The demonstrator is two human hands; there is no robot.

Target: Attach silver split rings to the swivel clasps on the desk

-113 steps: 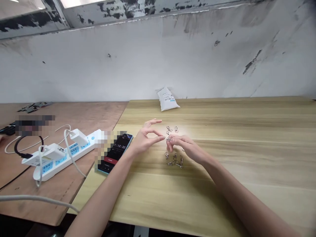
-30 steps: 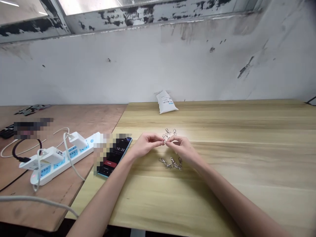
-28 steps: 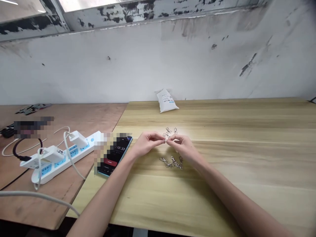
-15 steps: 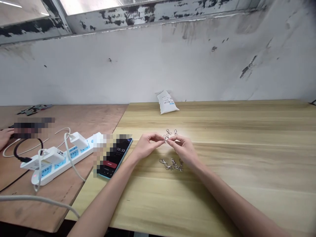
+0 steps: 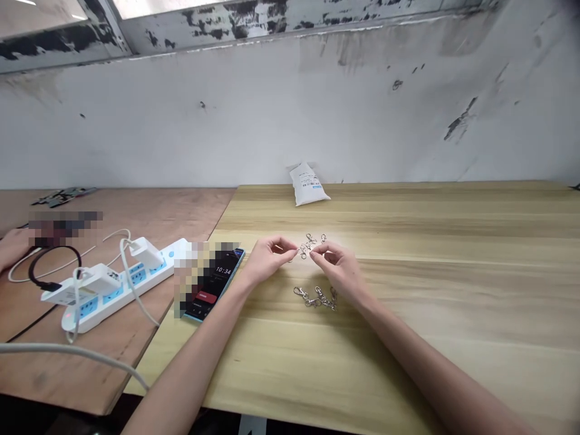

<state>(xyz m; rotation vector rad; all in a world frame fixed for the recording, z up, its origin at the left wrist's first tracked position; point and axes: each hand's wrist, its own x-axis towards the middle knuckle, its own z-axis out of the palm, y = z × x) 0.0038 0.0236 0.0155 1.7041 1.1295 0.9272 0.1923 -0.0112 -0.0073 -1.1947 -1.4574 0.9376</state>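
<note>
My left hand (image 5: 270, 260) is closed in a pinch, thumb and index fingertip touching the edge of a small silver swivel clasp (image 5: 303, 252). On the other side of that clasp, my right hand (image 5: 336, 266) pinches with thumb and forefinger; whatever lies between those tips is too small to name. A narrow gap separates the two hands. Just beyond the fingertips more silver clasps with rings (image 5: 310, 239) lie on the wooden table (image 5: 435, 241). Nearer to me, below the right hand, a loose group of clasps (image 5: 313, 298) rests on the tabletop.
A white plastic packet (image 5: 309, 186) stands near the wall. Left of my forearm lies a phone (image 5: 212, 284) with a lit screen. A white power strip (image 5: 131, 287) with chargers and cables occupies the brown table. Another person's hand (image 5: 16, 244) shows at the far left.
My fingertips have drawn slightly apart, the left hand moving left and the right hand a little right. The view has shifted slightly. Both clasp groups look much the same.
</note>
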